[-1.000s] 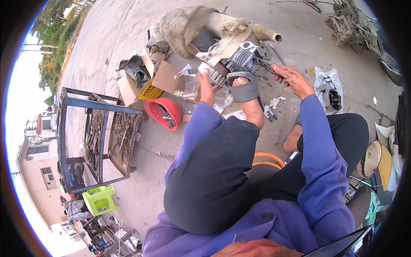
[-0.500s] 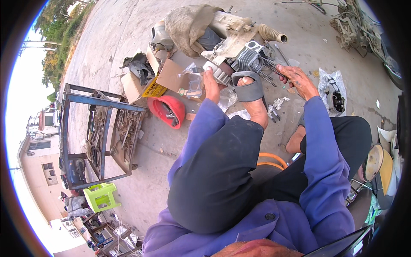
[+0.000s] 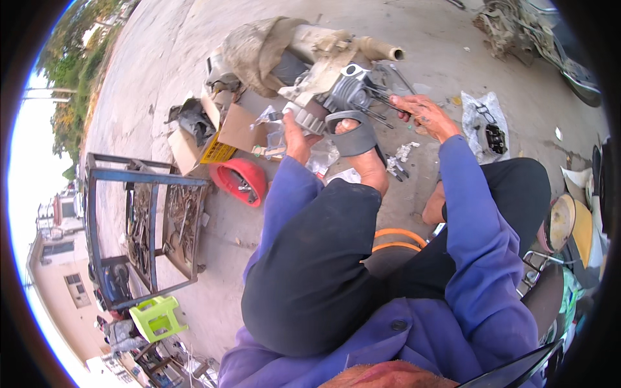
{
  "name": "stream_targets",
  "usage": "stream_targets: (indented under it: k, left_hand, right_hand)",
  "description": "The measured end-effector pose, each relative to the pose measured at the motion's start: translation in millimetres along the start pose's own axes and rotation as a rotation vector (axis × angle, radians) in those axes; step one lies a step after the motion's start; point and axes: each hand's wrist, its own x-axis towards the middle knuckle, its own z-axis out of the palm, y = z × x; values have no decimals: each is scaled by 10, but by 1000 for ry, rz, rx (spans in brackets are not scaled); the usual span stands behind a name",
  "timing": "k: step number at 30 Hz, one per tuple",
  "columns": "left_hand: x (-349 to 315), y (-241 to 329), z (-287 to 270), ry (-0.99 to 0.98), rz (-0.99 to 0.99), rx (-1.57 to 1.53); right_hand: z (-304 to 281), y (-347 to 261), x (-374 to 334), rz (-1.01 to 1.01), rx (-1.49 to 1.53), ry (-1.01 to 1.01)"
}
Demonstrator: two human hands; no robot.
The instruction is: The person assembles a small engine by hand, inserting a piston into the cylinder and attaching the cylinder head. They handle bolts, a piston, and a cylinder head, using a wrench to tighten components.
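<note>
Grey cylinder [image 3: 348,94] near right hand [image 3: 428,118]

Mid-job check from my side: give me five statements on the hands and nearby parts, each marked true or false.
1. The left hand is at the engine's ribbed round part. True.
2. The red container holds small metal pieces. True.
3. The right hand is inside that container. False: it is near the finned cylinder.
4. A black part lies on clear plastic. True.
5. The plastic stool is red. False: it is bright green.
</note>
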Motion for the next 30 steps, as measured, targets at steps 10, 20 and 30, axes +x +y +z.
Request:
stream_targets:
  k: [10,20,30]
  left_hand:
    - [-45,12,140,-46,-66,-35]
    - [-138,59,42,4,-10,-75]
    - [19,-57,-145,33,7,-103]
  right_hand:
    - [-63,62,-18,38,12,-12]
    - [18,-45,2,-18,45,-32]
    - [57,40,98,25,116,-95]
